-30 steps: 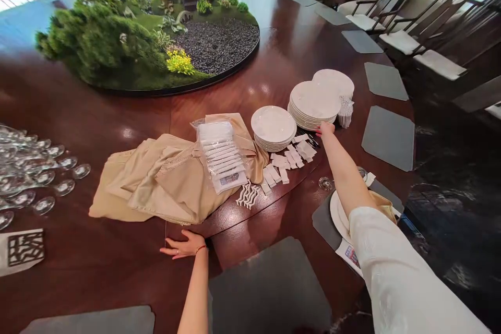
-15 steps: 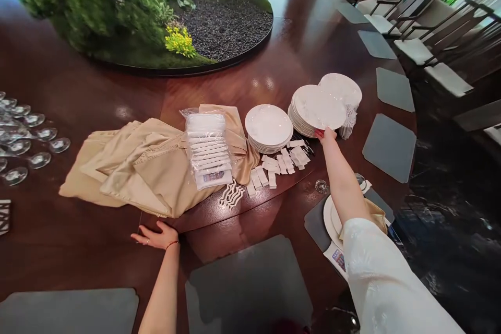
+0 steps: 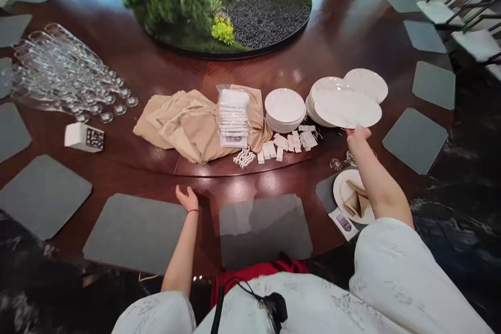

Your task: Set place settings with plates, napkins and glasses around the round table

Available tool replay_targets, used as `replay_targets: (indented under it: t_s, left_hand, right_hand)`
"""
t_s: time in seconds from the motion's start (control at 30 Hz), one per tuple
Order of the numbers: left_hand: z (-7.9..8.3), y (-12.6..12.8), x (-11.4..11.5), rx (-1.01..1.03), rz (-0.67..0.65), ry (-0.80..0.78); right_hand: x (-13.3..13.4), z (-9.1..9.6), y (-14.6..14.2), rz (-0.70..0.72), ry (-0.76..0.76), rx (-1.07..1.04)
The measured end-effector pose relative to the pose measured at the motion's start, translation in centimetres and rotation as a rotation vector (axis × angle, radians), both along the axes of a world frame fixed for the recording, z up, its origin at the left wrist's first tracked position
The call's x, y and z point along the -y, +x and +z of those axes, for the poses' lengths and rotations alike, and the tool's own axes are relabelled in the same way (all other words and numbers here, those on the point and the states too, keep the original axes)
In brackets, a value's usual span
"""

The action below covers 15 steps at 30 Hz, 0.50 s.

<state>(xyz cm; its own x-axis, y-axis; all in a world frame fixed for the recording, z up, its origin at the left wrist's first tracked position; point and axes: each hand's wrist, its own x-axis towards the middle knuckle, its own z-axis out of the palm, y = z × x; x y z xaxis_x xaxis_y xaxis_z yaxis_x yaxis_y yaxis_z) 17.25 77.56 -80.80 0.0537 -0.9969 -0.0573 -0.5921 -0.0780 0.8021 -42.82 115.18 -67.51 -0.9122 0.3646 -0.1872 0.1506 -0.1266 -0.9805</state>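
Note:
My right hand (image 3: 357, 134) grips the near rim of a white plate (image 3: 347, 109) and holds it lifted off the tall plate stack (image 3: 318, 95). A second stack of smaller plates (image 3: 285, 109) stands to the left, and another white plate (image 3: 367, 84) lies behind. My left hand (image 3: 187, 198) rests open on the dark wooden table (image 3: 129, 70), at the edge of the turntable ring. Beige cloth napkins (image 3: 188, 122) and a clear bag of white packets (image 3: 234, 117) lie beyond it. Small white rests (image 3: 287, 143) lie scattered in front of the plates.
Grey placemats (image 3: 264, 229) ring the table edge. One set place (image 3: 351, 199) with plate and folded napkin sits at right beside a glass (image 3: 335, 164). Several wine glasses (image 3: 64, 75) lie at left near a white box (image 3: 84, 137). A plant centrepiece (image 3: 219, 5) fills the middle. Chairs (image 3: 462, 26) stand at right.
My right hand has lifted the top plate off the stack and drawn it right. My head moved back, showing more of the table. My left hand stays at the turntable edge.

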Motion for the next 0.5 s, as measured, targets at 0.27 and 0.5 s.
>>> replay_targets:
  t_s: [0.27,0.5]
  left_hand:
    - [1.6,1.9,-15.9,-0.327,-0.449,0.269]
    - [0.2,0.3,-21.8,-0.555,-0.678,0.593]
  right_hand:
    - [-11.5,2.8,20.2,0.312,0.05,-0.122]
    - [-10.0,-4.9,39.8,0.742,0.186,0.293]
